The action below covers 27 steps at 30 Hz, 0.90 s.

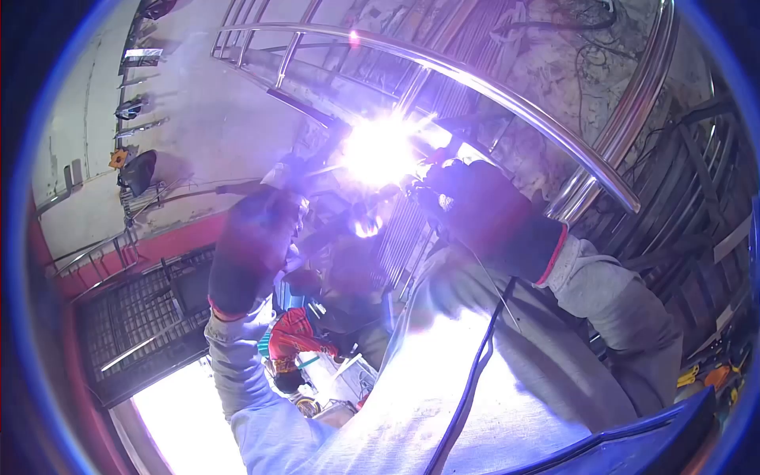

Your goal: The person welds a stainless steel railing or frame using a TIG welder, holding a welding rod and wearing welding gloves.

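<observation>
Railing [475,81] of curved, polished metal gleams near dazzling white glare [378,152].

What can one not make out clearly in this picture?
In the head view:
Whatever lies behind the white glare, between the left hand and the right hand.
What either hand grips: glare and shadow hide it.
What lies beyond the bright opening: overexposure hides it.
The yellow items, lower right: too small to identify.

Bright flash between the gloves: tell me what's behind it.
A metal post below the curved rail disappears into the bright flash; whatever lies directly behind is washed out and cannot be seen.
</observation>
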### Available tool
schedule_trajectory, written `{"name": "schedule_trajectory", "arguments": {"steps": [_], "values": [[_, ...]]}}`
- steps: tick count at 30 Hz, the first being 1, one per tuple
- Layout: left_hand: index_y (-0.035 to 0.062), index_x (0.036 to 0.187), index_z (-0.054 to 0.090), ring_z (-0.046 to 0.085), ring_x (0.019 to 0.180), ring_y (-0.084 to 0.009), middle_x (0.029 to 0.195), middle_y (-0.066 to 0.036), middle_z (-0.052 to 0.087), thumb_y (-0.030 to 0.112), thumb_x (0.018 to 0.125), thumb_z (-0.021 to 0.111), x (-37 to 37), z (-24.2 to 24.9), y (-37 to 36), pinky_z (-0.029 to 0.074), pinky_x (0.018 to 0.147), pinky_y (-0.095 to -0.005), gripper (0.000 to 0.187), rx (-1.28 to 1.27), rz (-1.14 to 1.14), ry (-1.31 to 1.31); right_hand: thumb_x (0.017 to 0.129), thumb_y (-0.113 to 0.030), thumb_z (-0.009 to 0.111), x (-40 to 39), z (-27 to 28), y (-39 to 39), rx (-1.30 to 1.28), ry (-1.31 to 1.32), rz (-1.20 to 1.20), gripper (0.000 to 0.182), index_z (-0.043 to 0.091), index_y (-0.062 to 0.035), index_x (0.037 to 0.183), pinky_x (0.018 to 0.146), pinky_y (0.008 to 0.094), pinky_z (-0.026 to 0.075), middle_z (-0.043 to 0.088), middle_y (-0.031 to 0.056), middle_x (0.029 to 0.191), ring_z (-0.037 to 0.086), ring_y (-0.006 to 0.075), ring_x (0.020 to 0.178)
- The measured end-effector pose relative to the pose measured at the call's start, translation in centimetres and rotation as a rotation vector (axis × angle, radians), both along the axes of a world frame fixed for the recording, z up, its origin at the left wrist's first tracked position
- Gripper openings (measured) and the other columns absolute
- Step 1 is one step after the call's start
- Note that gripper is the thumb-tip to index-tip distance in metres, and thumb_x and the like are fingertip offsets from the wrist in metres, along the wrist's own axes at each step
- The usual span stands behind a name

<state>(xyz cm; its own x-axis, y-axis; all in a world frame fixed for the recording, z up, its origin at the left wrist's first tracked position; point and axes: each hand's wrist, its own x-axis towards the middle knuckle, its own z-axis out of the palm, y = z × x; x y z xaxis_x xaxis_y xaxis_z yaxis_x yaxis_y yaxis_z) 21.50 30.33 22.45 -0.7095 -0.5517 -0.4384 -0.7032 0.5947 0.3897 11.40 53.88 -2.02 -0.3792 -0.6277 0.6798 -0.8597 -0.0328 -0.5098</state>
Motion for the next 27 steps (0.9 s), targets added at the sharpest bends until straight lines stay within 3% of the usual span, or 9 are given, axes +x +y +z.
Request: {"name": "schedule_trajectory", "arguments": {"steps": [3, 5, 9, 11, 12, 15, 22, 24, 27], "values": [[0.0025, 0.116, 0.071, 0.063, 0.059, -0.0088, 0.089, -0.004, 0.068, 0.016, 0.110, 0.062, 0.3, 0.2, -0.4, 0.049, 0.051, -0.0272, 0.017, 0.012, -0.040, -0.016, 0.091, -0.008, 0.074, 0.1, 0.4, -0.1, -0.038, -0.037, -0.006, 0.035, 0.074, -0.0054, 0.126, 0.105, 0.0471, 0.057, 0.071, 0.0114, 0.137, 0.067, 0.0305, 0.129], [0.0051, 0.105, 0.073, 0.061, 0.068, -0.0061, 0.087, -0.003, 0.066, 0.021, 0.108, 0.068, 0.2, 0.0, -0.3, 0.049, 0.057, -0.0251, 0.017, -0.017, 0.027, 0.049, 0.089, -0.007, 0.075, -0.1, 0.0, -0.2, -0.029, 0.021, -0.017, 0.036, 0.074, -0.0041, 0.125, 0.104, 0.0471, 0.058, 0.071, 0.0116, 0.137, 0.068, 0.0313, 0.127], [0.0053, 0.107, 0.072, 0.063, 0.069, -0.0069, 0.086, -0.003, 0.066, 0.019, 0.108, 0.066, -0.5, 0.4, -0.7, 0.049, 0.058, -0.0265, 0.015, 0.038, 0.107, -0.020, 0.089, -0.008, 0.075, -0.2, 1.0, -0.6, -0.076, -0.045, -0.019, 0.036, 0.072, -0.0020, 0.124, 0.098, 0.0448, 0.059, 0.072, 0.0124, 0.130, 0.070, 0.0298, 0.118], [0.0023, 0.109, 0.071, 0.069, 0.074, -0.0183, 0.090, -0.007, 0.066, 0.005, 0.091, 0.070, 0.5, -0.2, -3.7, 0.055, 0.063, -0.0327, 0.018, -0.465, -0.934, 0.024, 0.091, -0.012, 0.073, -0.9, 3.4, -0.8, 0.314, -0.112, 0.091, 0.035, 0.071, -0.0002, 0.124, 0.087, 0.0424, 0.060, 0.071, 0.0127, 0.121, 0.071, 0.0274, 0.108], [0.0031, 0.107, 0.070, 0.069, 0.082, -0.0258, 0.092, -0.009, 0.065, 0.005, 0.075, 0.074, 1.0, -0.6, -2.9, 0.056, 0.069, -0.0369, 0.032, -0.065, -0.271, 0.019, 0.093, -0.015, 0.071, -1.0, 3.4, -0.8, 0.248, -0.034, 0.046, 0.035, 0.070, 0.0007, 0.124, 0.077, 0.0412, 0.058, 0.070, 0.0121, 0.113, 0.070, 0.0257, 0.099], [0.0031, 0.105, 0.069, 0.069, 0.082, -0.0285, 0.092, -0.010, 0.065, 0.006, 0.070, 0.077, 1.4, -1.0, -2.9, 0.057, 0.071, -0.0402, 0.036, -0.098, -0.319, 0.029, 0.098, -0.009, 0.062, -1.3, 4.2, -0.2, 0.418, -0.095, 0.145, 0.042, 0.063, -0.0025, 0.139, 0.086, 0.0398, 0.056, 0.067, 0.0116, 0.121, 0.069, 0.0258, 0.113], [0.0053, 0.101, 0.067, 0.067, 0.084, -0.0310, 0.090, -0.009, 0.063, 0.008, 0.065, 0.080, 1.7, -1.2, -3.5, 0.056, 0.070, -0.0432, 0.039, -0.072, -0.362, 0.009, 0.097, -0.010, 0.062, -0.9, 3.5, -0.8, 0.455, -0.078, 0.127, 0.047, 0.060, -0.0029, 0.144, 0.086, 0.0405, 0.057, 0.067, 0.0112, 0.121, 0.070, 0.0253, 0.111], [0.0066, 0.100, 0.066, 0.066, 0.085, -0.0318, 0.089, -0.009, 0.063, 0.008, 0.065, 0.080, 1.4, -1.1, -3.0, 0.055, 0.071, -0.0445, 0.038, -0.206, -0.532, 0.011, 0.097, -0.022, 0.067, -0.9, 3.0, -1.0, 0.403, 0.067, 0.041, 0.047, 0.066, -0.0027, 0.139, 0.071, 0.0400, 0.054, 0.070, 0.0095, 0.114, 0.070, 0.0239, 0.095], [0.0070, 0.100, 0.066, 0.066, 0.086, -0.0323, 0.088, -0.009, 0.062, 0.007, 0.066, 0.080, 1.0, -0.6, -3.1, 0.055, 0.071, -0.0449, 0.037, -0.312, -0.679, -0.107, 0.098, -0.024, 0.065, -0.9, 2.9, -0.9, 0.396, 0.098, 0.035, 0.048, 0.065, -0.0034, 0.141, 0.071, 0.0409, 0.053, 0.071, 0.0094, 0.116, 0.070, 0.0244, 0.094]]}}
